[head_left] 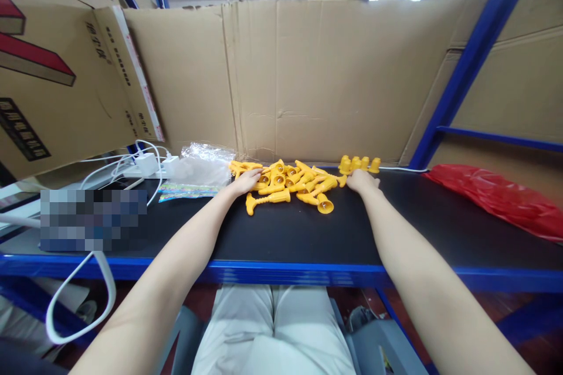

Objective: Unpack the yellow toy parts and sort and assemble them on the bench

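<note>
A heap of yellow plastic T-handled pieces (288, 179), which look like corkscrews with a threaded shaft and a bell-shaped cup, lies on the black tabletop. Shiny metal shows inside some cups. At the heap's left edge, my left hand (247, 180) rests against the pieces with its visible fingers stretched out. My right hand (363, 181) is at the right edge, close to one piece's T-shaped handle (342, 180); its fingers are largely hidden, and I cannot tell whether it grips anything. Just behind that hand stand several small yellow cups (355, 163) in a group.
Clear plastic bags (200, 164) lie left of the heap, beside white plugs and cables (147, 164). A pixelated object (92, 220) is further left. At the right lies a red plastic bag (492, 196). Cardboard (325, 82) walls the back; a blue edge (299, 272) runs along the front.
</note>
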The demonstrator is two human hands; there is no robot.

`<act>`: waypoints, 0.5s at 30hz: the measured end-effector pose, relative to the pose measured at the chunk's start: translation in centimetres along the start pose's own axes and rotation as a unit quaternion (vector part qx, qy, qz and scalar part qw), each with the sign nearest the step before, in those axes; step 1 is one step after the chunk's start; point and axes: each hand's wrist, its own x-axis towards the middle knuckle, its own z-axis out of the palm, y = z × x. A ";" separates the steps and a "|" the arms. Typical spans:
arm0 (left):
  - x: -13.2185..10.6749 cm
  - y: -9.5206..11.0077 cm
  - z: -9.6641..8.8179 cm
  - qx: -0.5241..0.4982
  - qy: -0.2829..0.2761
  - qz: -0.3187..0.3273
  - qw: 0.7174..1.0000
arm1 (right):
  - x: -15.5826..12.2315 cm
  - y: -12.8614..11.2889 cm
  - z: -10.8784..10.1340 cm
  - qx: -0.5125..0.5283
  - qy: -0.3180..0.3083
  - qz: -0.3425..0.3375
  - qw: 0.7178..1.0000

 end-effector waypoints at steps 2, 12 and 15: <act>0.3 -0.3 0.1 -0.002 -0.002 0.004 1.000 | -0.2 -0.1 -0.1 -0.008 -0.027 0.023 0.999; 2.1 1.9 -1.1 -0.063 0.070 -0.081 0.992 | -0.4 -0.4 -0.4 -0.014 -0.028 0.026 0.999; 3.3 2.9 -1.1 -0.120 0.084 -0.078 0.986 | -0.5 -0.4 -0.4 -0.008 -0.033 0.029 0.999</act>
